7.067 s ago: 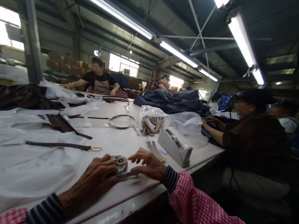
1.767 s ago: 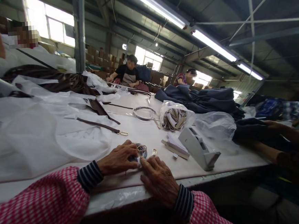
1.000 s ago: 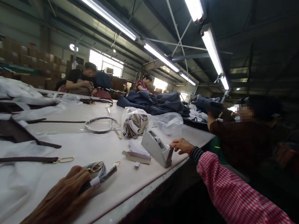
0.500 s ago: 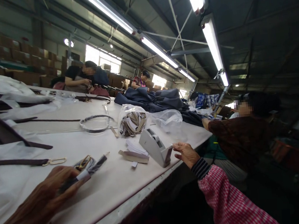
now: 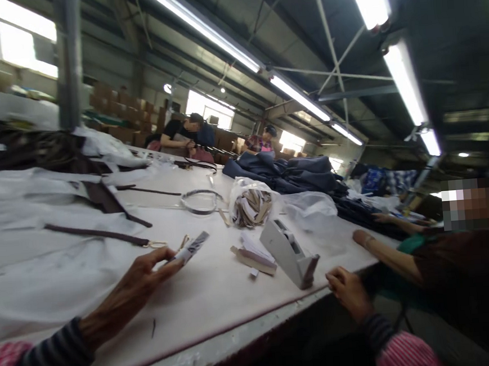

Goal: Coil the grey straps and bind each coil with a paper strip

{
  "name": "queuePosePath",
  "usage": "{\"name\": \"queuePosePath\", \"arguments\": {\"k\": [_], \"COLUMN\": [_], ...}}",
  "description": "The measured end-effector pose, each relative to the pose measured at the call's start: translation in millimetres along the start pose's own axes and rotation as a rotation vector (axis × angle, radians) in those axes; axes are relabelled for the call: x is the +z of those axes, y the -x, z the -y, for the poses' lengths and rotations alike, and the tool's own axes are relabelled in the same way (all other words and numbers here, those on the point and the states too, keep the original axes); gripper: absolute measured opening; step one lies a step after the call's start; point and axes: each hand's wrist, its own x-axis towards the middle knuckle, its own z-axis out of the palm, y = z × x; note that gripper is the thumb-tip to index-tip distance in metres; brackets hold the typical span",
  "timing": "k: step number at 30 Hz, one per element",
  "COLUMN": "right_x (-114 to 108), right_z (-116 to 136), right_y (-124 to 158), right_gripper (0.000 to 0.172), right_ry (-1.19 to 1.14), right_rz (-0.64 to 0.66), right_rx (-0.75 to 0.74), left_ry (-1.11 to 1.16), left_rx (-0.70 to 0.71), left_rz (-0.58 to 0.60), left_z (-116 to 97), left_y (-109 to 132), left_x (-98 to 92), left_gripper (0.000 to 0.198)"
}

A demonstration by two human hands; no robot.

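Note:
My left hand (image 5: 128, 291) is closed on a plastic-wrapped strip (image 5: 196, 246) with a gold-coloured metal clasp by it, held above the table. Just beyond it lies a dark brown strap (image 5: 98, 233) ending in a gold-coloured clasp. At the front edge of the table a grey tape dispenser (image 5: 284, 253) stands. My right hand (image 5: 350, 292) is right of the dispenser, apart from it, with fingers pinched together. Whatever is between those fingers is too small to make out.
Cards and paper pieces (image 5: 254, 253) lie left of the dispenser. Behind are a clear bag of cardboard strips (image 5: 250, 205), a coiled band (image 5: 201, 201) and heaped dark blue bags (image 5: 281, 169). A co-worker's arm (image 5: 389, 256) reaches over the table at the right.
My right hand has come away from the dispenser's cutting end, down and to the right. My left hand still holds the wrapped strip. The view has swung left.

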Motion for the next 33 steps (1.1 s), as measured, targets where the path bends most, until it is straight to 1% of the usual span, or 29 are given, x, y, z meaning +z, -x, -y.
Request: {"name": "queuePosePath", "arguments": {"k": [2, 4, 6, 8, 10, 12, 13, 15, 17, 19, 25, 28, 33], "right_x": [8, 32, 72, 120, 168, 208, 224, 247, 261, 267, 272, 270, 266], "right_z": [8, 21, 40, 62, 82, 99, 104, 111, 113, 112, 107, 103, 95], "right_y": [9, 24, 47, 69, 85, 93, 94, 94, 93, 92, 94, 94, 89], "right_gripper": [0.039, 0.042, 0.044, 0.044, 0.045, 0.044, 0.044, 0.044, 0.045, 0.046, 0.050, 0.051, 0.051], "right_ry": [0.023, -0.005, -0.106, -0.225, -0.365, -0.470, -0.509, -0.549, -0.551, -0.541, -0.548, -0.540, -0.519], "right_rz": [0.031, 0.141, 0.308, 0.473, 0.593, 0.676, 0.698, 0.710, 0.699, 0.691, 0.687, 0.690, 0.706], "right_rx": [-0.034, -0.060, -0.080, -0.095, -0.051, -0.018, -0.003, 0.024, 0.042, 0.048, 0.074, 0.053, -0.020], "left_ry": [0.052, 0.099, 0.122, 0.112, 0.084, 0.032, 0.001, -0.043, -0.052, -0.046, -0.088, -0.095, -0.061], "left_rx": [-0.026, -0.044, -0.053, -0.049, -0.029, 0.009, 0.028, 0.047, 0.042, 0.040, 0.067, 0.088, 0.074], "left_rz": [-0.001, -0.010, -0.022, -0.025, -0.025, -0.034, -0.046, -0.077, -0.107, -0.138, -0.176, -0.152, -0.056], "left_z": [-10, -13, -12, -10, -7, -4, -3, 0, 1, 1, 0, -2, -8], "left_y": [2, 2, 2, 3, 4, 4, 4, 3, 3, 3, 3, 4, 9], "left_x": [0.4, 1.3, 3.2, 5.7, 8.0, 9.7, 10.2, 10.6, 10.4, 10.1, 10.1, 10.1, 7.7], "left_gripper": [0.045, 0.043, 0.041, 0.040, 0.040, 0.040, 0.039, 0.038, 0.036, 0.035, 0.033, 0.035, 0.036]}}
